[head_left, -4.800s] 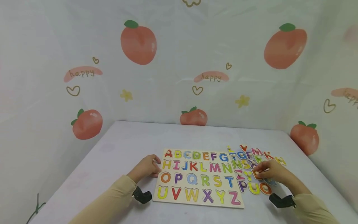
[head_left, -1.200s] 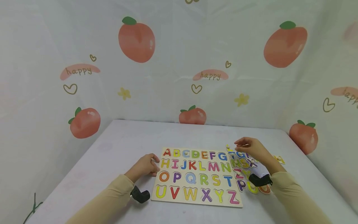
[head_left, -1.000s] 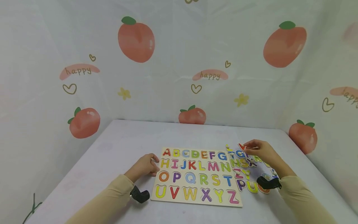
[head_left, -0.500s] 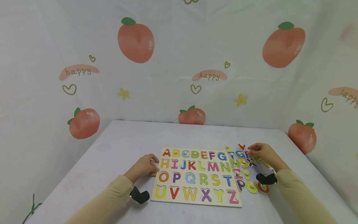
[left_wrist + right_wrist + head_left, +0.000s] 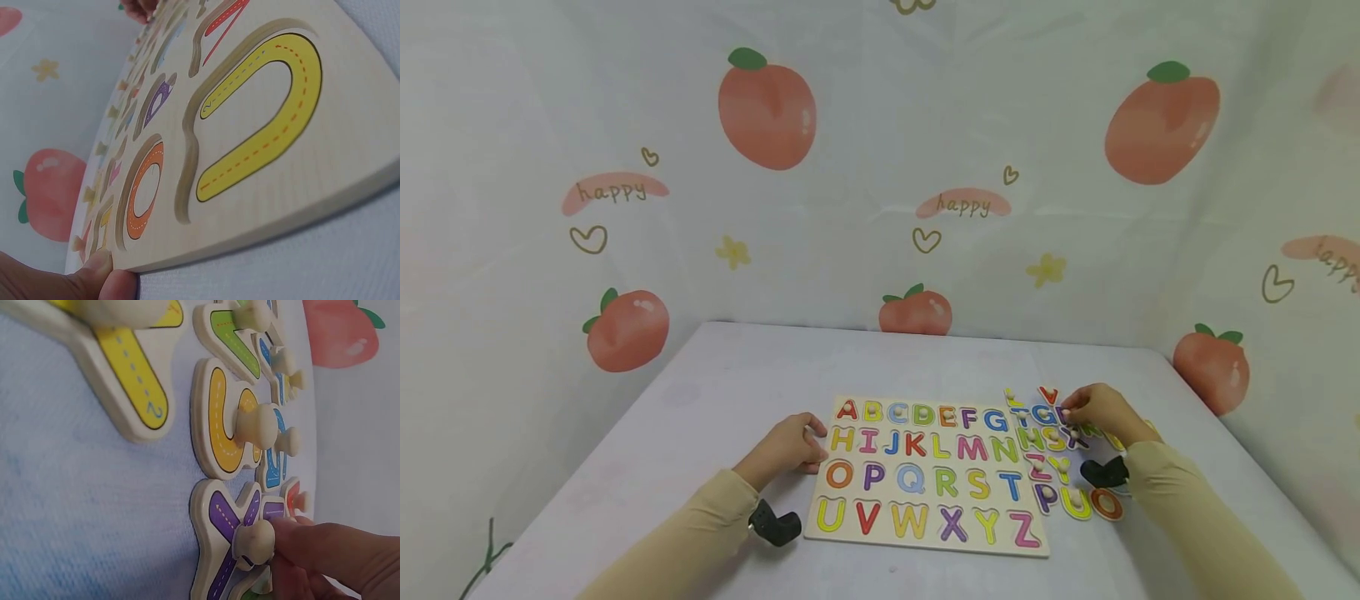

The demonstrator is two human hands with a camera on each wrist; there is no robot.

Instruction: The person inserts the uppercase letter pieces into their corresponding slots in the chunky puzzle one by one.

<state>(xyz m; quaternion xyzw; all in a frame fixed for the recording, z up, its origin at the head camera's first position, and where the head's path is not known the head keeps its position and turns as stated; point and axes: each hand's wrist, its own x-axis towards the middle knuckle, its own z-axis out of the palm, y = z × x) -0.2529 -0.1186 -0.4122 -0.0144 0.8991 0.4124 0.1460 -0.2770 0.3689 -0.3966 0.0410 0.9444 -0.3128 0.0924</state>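
Observation:
A wooden alphabet puzzle board point(image 5: 925, 546) lies flat on the table, with knobbed letters A to E seated in its top row. My left hand point(image 5: 790, 443) holds its left edge; in the left wrist view the thumb point(image 5: 94, 270) lies on top and a fingertip at the side. My right hand point(image 5: 1101, 408) is at the purple letter F piece point(image 5: 1061, 412) in the loose pile, thumb and fingers pinching at its knob. In the right wrist view, the purple X piece point(image 5: 215, 519) is just in front of the thumb, partly hiding the F piece point(image 5: 272, 507).
Loose knobbed letters lie right of the board, among them a red V point(image 5: 1048, 395), a yellow U point(image 5: 1076, 503), an orange O point(image 5: 1107, 504) and a pink Z point(image 5: 1038, 467). Some are hidden under my right hand and wrist. A fruit-print curtain point(image 5: 850, 250) hangs behind the table.
The orange letter E, under my right hand in the pile earliest, now sits in the board. My right hand has since come back over the pile and down to the F. My left hand stays put.

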